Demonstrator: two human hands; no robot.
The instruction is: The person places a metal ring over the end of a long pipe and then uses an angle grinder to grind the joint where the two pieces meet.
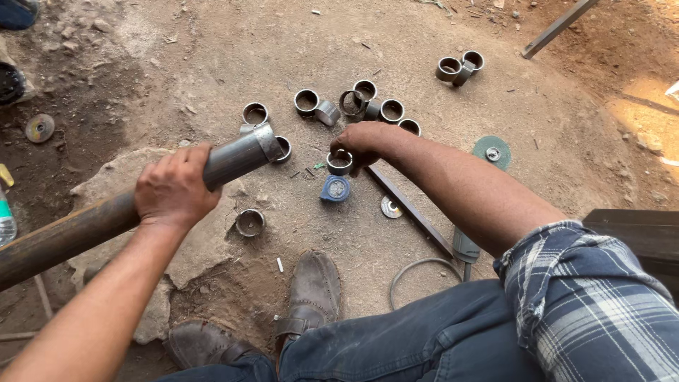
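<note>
My left hand (173,187) gripped the long, heavy grey steel pipe (127,209) near its cut end, while my right hand (361,141) pinched a short, stiff, light steel ring (339,163) by its rim.

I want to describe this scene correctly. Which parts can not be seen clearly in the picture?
All in the head view:
- Steel pipe: its near end is cut off by the left edge, and the left hand covers its middle.
- Ring: the right hand hides its far side.
- Grinder: mostly hidden under the right forearm.
- Flat bar: cut off by the top edge.
</note>
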